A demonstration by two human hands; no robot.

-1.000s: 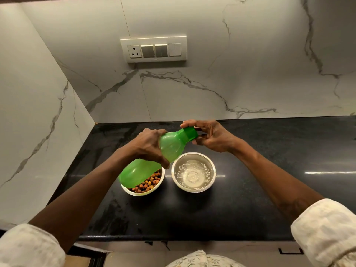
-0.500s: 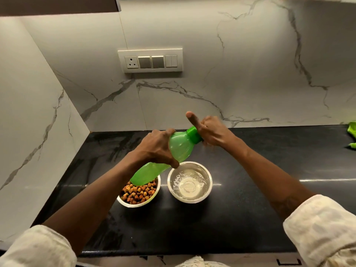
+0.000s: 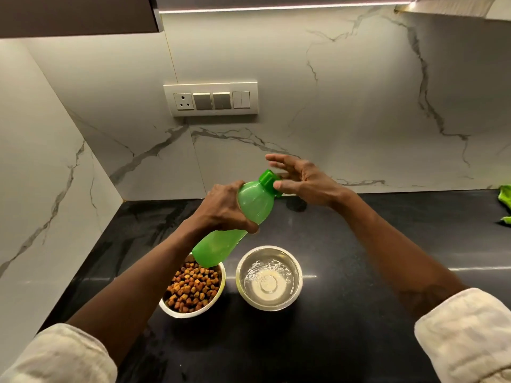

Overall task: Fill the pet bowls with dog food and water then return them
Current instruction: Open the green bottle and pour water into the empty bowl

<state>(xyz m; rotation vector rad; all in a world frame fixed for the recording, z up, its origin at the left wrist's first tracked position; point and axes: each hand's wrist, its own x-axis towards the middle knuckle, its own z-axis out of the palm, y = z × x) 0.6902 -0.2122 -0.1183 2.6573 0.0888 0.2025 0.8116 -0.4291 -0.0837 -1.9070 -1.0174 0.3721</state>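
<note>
Two steel pet bowls stand side by side on the black counter (image 3: 359,341). The left bowl (image 3: 177,310) holds brown dog food kibble. The right bowl (image 3: 297,272) holds clear water. Above them my left hand (image 3: 224,210) grips the middle of a green plastic bottle (image 3: 249,205), which is tilted with its base over the kibble bowl. The bottle's green cap (image 3: 266,178) is on the neck. My right hand (image 3: 301,179) is at the cap with fingers spread, thumb tip touching the cap's side.
A marble backsplash with a switch and socket panel (image 3: 210,99) rises behind the counter. A marble side wall closes the left. A green cloth (image 3: 505,197) lies at the far right edge. A dark cabinet (image 3: 77,15) hangs overhead at upper left.
The bottle has been raised and tilted more upright. My right hand has loosened from gripping the cap to spread fingers beside it. The head camera has tipped upward.
</note>
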